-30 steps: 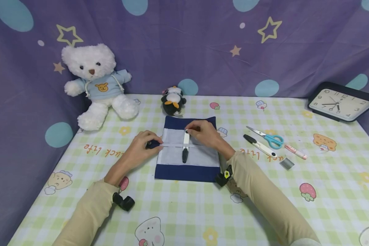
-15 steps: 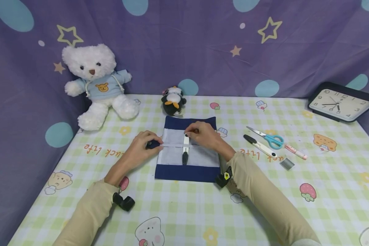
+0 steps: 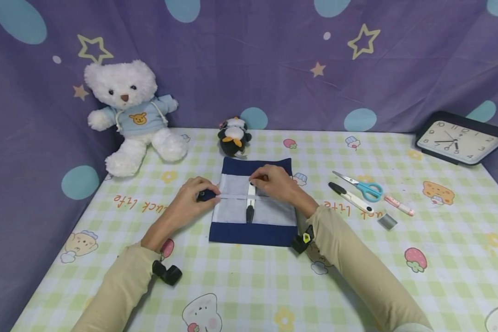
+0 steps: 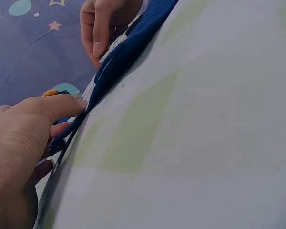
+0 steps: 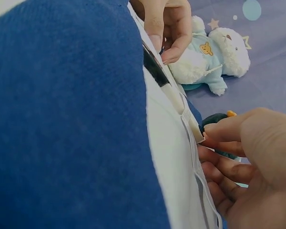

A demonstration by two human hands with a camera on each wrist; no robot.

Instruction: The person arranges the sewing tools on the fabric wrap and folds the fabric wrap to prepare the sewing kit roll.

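A navy fabric organizer (image 3: 253,233) with a white lining lies spread open, a narrow white elastic band (image 3: 232,196) running across its middle. Lengthwise on the lining lies a slim white tool with a black capped end (image 3: 250,213), which appears to pass beneath the band. My right hand (image 3: 275,182) pinches the tool's far white end between thumb and finger, also seen in the right wrist view. At the organizer's left edge my left hand (image 3: 191,196) pinches the fabric near the band's end, beside a navy tab (image 3: 206,194) with a snap. The tool's exact kind is unclear.
Right of the organizer lie blue-handled scissors (image 3: 369,190), a second white tool with a black cap (image 3: 352,197), a pink-and-white stick (image 3: 400,205) and a small grey square (image 3: 388,221). A teddy bear (image 3: 138,115), a penguin toy (image 3: 234,137) and a clock (image 3: 459,137) stand behind.
Over the last second the white tool has slid slightly toward me under the band, my right hand moving with it. My left hand has stayed in place.
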